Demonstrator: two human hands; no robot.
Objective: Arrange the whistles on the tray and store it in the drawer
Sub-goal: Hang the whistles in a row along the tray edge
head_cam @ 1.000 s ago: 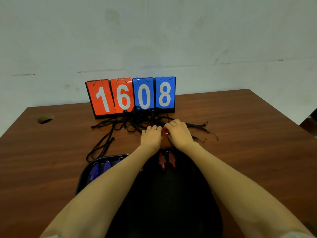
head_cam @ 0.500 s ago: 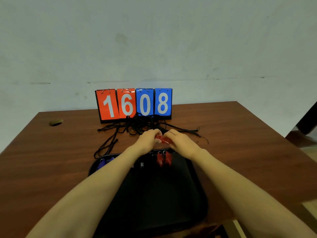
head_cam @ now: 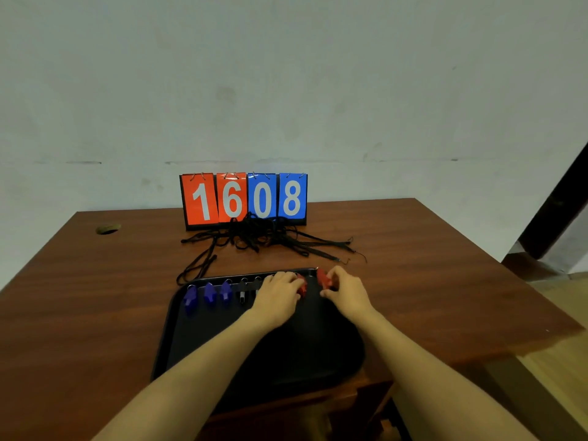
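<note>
While right hand (head_cam: 345, 291) pinches red whistle (head_cam: 324, 277) at 1 o'clock on tray (head_cam: 216, 338), left hand (head_cam: 276, 296) grip unclear, crowding could knock it over the edge.

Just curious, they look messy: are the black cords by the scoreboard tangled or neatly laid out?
Tangled: the cords lie in a knotted heap before the scoreboard, loose strands trailing across the table.

Tray (head_cam: 178, 329): plain black.
Three whistles (head_cam: 208, 294) at its far left: blue.
Whistles beside them (head_cam: 242, 289): black.
Red whistle (head_cam: 301, 288); second red whistle (head_cam: 323, 277), same red.
Lanyards (head_cam: 254, 237): black.
Scoreboard (head_cam: 243, 200): two orange-red cards, two blue, white digits 1 6 0 8, black base.
Table (head_cam: 413, 281): reddish-brown, faint wood grain.
Wall (head_cam: 286, 90): pale grey-white, faintly stained.
</note>
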